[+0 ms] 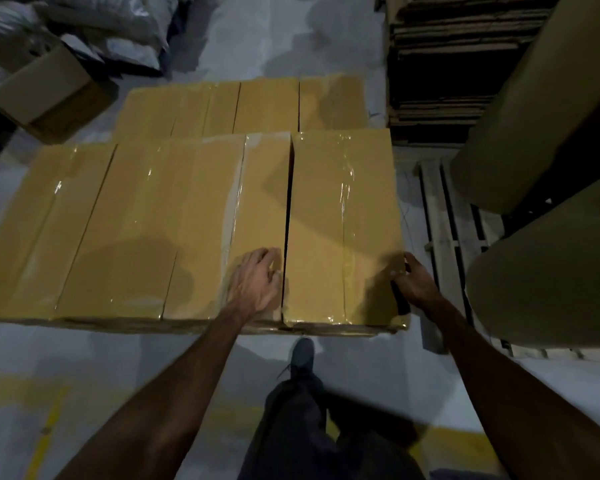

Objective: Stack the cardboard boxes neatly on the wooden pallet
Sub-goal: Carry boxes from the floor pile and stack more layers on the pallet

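Several taped tan cardboard boxes lie side by side in a flat layer in front of me. The rightmost box (343,223) is parted from its neighbour box (260,209) by a dark gap. My left hand (255,282) rests on top of the neighbour box next to that gap, fingers bent. My right hand (413,278) grips the near right edge of the rightmost box, thumb on top. A lower row of boxes (243,105) lies behind. The pallet under the boxes is hidden.
A wooden pallet (440,216) carrying big brown paper rolls (541,271) stands close on the right. Flattened cardboard (440,64) is piled at the back right. An open carton (45,88) and white sacks (118,26) sit at the back left. My shoe (302,355) is near the stack's front.
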A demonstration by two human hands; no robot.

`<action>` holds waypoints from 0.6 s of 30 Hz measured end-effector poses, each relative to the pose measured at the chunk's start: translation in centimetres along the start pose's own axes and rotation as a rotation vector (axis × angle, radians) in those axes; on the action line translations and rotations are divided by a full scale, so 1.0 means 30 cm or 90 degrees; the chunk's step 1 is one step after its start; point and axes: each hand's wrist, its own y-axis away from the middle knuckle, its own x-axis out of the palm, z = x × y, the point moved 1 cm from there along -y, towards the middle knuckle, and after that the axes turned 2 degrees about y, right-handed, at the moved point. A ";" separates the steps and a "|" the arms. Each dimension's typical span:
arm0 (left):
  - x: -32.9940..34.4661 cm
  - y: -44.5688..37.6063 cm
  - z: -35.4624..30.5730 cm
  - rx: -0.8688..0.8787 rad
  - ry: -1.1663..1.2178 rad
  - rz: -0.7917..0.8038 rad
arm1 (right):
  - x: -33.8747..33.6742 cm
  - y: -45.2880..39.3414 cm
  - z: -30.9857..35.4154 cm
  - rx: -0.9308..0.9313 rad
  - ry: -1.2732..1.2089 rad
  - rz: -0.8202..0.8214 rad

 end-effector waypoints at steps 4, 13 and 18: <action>0.010 -0.276 0.064 0.024 -0.028 0.053 | 0.008 -0.154 0.125 0.021 0.017 -0.044; 0.047 -0.542 0.107 0.095 -0.030 0.026 | 0.008 -0.521 0.100 0.001 -0.080 -0.083; 0.088 -0.545 0.119 0.104 -0.022 -0.010 | 0.051 -0.453 0.208 -0.040 -0.100 -0.156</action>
